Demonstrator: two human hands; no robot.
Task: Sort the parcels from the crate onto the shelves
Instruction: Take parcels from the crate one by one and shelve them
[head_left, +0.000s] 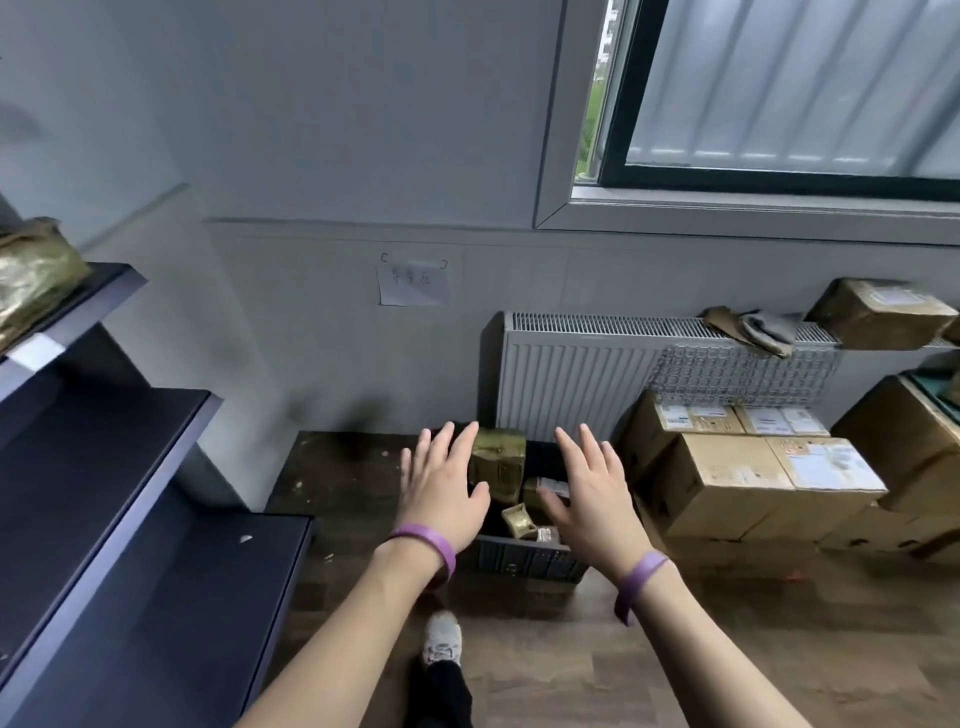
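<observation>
A dark grey crate (524, 561) stands on the floor by the wall, holding several gold-brown wrapped parcels. The largest parcel (500, 460) stands upright at the crate's back, and smaller ones (521, 519) lie lower down. My left hand (441, 480) hovers above the crate's left side with fingers spread and straight, holding nothing. Over the right side my right hand (589, 491) is stretched out the same way, also empty. Dark shelves (104, 457) rise at the left; one gold parcel (34, 275) lies on the top shelf.
A white radiator (576, 374) is fixed to the wall behind the crate, with a box (883, 312) and rags on top. Stacked cardboard boxes (743, 483) fill the floor at the right. My shoe (441, 636) is on the wooden floor before the crate.
</observation>
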